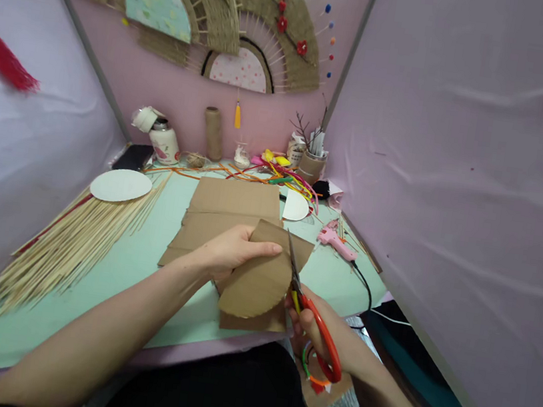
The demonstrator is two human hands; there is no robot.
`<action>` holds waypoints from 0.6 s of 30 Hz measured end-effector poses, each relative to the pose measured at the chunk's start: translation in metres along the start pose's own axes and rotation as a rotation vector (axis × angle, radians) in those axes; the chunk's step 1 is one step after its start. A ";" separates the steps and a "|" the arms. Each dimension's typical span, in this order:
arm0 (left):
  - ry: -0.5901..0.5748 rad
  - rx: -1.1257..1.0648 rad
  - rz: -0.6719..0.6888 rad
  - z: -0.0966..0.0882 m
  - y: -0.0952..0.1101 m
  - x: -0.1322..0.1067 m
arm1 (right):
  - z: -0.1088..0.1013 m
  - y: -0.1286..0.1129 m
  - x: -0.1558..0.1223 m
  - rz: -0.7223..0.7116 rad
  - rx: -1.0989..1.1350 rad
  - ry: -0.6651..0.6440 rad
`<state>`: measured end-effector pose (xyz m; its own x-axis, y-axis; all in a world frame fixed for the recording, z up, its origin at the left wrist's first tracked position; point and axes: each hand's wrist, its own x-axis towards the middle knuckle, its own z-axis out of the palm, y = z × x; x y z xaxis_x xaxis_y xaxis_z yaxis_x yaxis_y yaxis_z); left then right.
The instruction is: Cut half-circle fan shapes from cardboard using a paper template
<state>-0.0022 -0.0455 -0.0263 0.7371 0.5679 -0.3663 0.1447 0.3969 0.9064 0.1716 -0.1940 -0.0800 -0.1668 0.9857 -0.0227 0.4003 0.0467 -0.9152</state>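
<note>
My left hand [231, 252] pinches a brown cardboard piece [260, 283] with a partly rounded edge, held just above the near edge of the green table [142, 259]. My right hand [328, 339] is closed round the red handles of a pair of scissors [310, 310]. The blades are cutting into the cardboard's right side. A larger flat cardboard sheet [229, 214] lies on the table behind the held piece.
A fan of thin bamboo sticks [74, 243] spreads over the table's left. A white oval disc [121, 185], a white half disc [295, 205], a pink glue gun [334, 241] with its cord, coloured strips, a twine spool and jars sit further back. Purple fabric walls close in.
</note>
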 end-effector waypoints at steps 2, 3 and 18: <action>-0.015 0.000 -0.006 -0.001 0.000 -0.001 | -0.002 -0.002 -0.001 0.004 -0.006 -0.018; -0.018 0.000 -0.010 -0.002 0.000 -0.001 | -0.003 -0.002 -0.001 0.004 -0.011 -0.029; -0.060 -0.064 -0.005 0.004 0.006 -0.006 | 0.003 -0.010 -0.007 0.142 0.001 0.011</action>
<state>-0.0034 -0.0494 -0.0179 0.7749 0.5222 -0.3561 0.1074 0.4464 0.8883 0.1661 -0.2020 -0.0717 -0.0989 0.9841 -0.1478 0.4183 -0.0936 -0.9035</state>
